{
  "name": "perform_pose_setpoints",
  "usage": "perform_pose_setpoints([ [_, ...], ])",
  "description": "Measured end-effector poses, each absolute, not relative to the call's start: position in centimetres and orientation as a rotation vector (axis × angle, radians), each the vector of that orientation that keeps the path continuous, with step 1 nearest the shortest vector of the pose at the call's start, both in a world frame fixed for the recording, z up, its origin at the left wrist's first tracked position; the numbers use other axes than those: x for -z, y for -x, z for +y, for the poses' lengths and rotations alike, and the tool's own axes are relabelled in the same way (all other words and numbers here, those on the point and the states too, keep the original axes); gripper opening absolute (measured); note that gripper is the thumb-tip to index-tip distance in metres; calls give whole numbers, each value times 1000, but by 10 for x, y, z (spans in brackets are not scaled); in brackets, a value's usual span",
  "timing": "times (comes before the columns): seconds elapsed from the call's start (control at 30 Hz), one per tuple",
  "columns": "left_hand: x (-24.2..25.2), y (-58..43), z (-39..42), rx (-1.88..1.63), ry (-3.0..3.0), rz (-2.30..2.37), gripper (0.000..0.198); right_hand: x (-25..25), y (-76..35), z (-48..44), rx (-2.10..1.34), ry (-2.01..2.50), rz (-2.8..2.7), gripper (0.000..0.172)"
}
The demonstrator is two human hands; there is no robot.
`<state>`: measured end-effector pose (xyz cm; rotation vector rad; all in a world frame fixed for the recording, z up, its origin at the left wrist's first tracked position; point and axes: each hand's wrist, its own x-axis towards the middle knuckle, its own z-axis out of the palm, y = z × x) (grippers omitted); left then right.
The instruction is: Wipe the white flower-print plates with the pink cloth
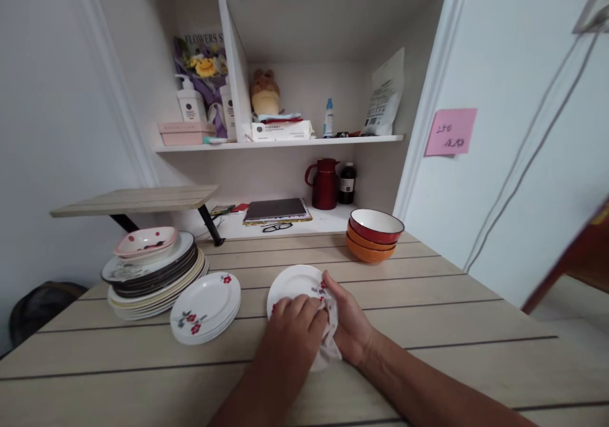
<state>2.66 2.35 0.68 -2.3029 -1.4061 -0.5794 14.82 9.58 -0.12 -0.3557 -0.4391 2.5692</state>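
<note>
A white plate (294,282) with red flowers is held over the table, its right rim gripped by my right hand (352,327) with the thumb on top. My left hand (295,327) lies over the near part of the plate, fingers curled on a crumpled white cloth (328,348). The cloth hangs down between both hands and hides part of the plate. To the left sits a short stack of matching flowered plates (209,303).
Farther left stands a taller stack of plates (152,275) topped by a pink bowl (145,240), beside a small raised wooden stand (137,198). Stacked red and orange bowls (373,243) are at the back right. Behind them are a laptop (276,208), glasses (277,227) and a red jug (325,186).
</note>
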Motion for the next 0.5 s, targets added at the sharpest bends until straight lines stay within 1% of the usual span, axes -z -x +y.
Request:
perform_pose_setpoints([
  [0.07,-10,-20,39,498,2289,-1220,24,1,-148,100,-2495,361,-393,50],
  [0.1,-12,-17,46,511,2261,-1189,24,2,-147,101,-2455,348,-379,46],
  [0.3,-10,-11,68,670,2029,-1273,24,2,-141,104,-2313,332,-373,28],
  [0.37,-5,-9,67,737,1898,-1339,23,1,-139,103,-2286,366,-385,28],
  [0.5,4,0,66,774,1733,-1397,24,0,-138,102,-2274,391,-406,35],
])
